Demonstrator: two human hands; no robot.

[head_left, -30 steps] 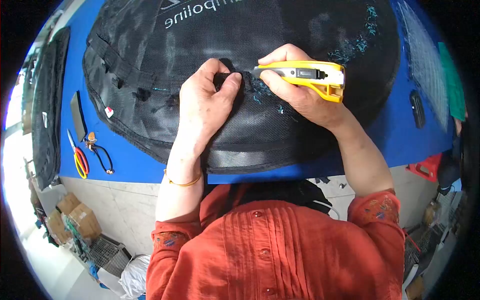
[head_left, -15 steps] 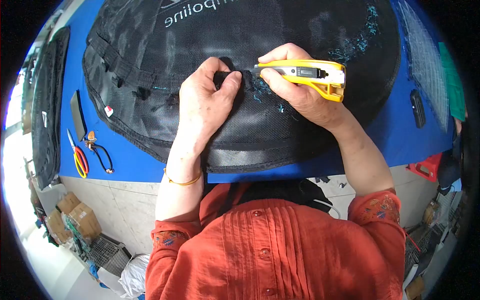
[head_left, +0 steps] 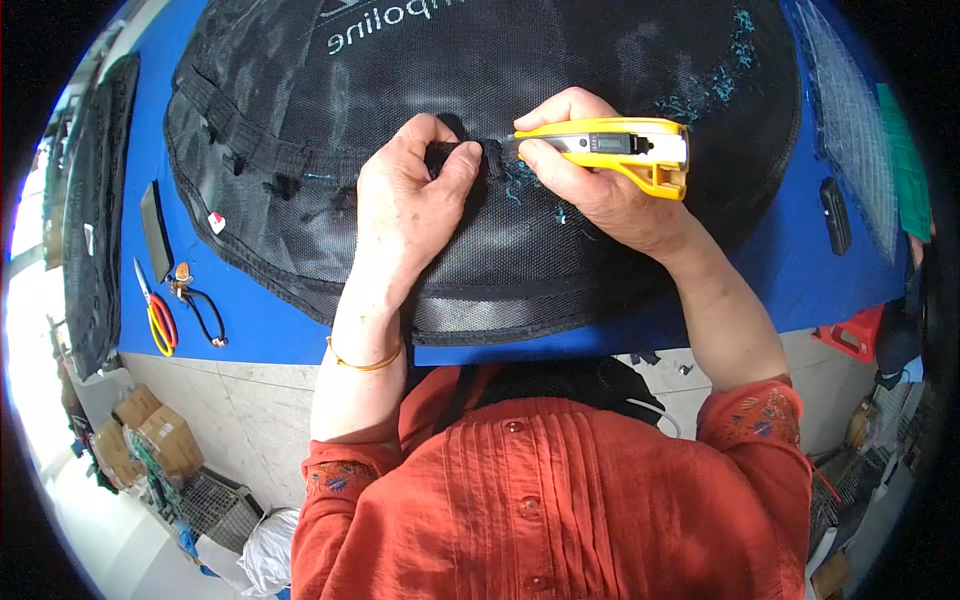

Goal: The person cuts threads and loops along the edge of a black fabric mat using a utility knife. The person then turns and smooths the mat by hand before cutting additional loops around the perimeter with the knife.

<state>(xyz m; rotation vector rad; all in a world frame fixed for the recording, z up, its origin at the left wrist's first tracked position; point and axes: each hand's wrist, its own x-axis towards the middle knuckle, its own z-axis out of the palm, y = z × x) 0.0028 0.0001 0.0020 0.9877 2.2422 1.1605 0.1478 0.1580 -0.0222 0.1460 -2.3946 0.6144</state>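
Note:
A black trampoline mat (head_left: 480, 240) of woven mesh lies over the table, with mirrored white lettering at its top. Pinched between the thumb and fingers of my left hand (head_left: 412, 195) is a black webbing strap (head_left: 440, 157) on the mat. My right hand (head_left: 600, 195) is closed around a yellow utility knife (head_left: 630, 145), its front end pointing left at the strap. Whether the blade touches the strap I cannot tell. Teal thread scraps (head_left: 520, 180) lie just below the knife's front, and more thread scraps (head_left: 730, 75) are scattered at the upper right.
On the blue table (head_left: 250, 335) at the left lie scissors (head_left: 158, 315) with red and yellow handles, a dark flat bar (head_left: 155, 230) and a dark cord (head_left: 205, 305). A black object (head_left: 834, 215) lies at the right. Cardboard boxes (head_left: 165, 440) stand on the floor.
The knife has tilted and shifted very slightly in my right hand's grip. My left hand stays nearly still on the strap.

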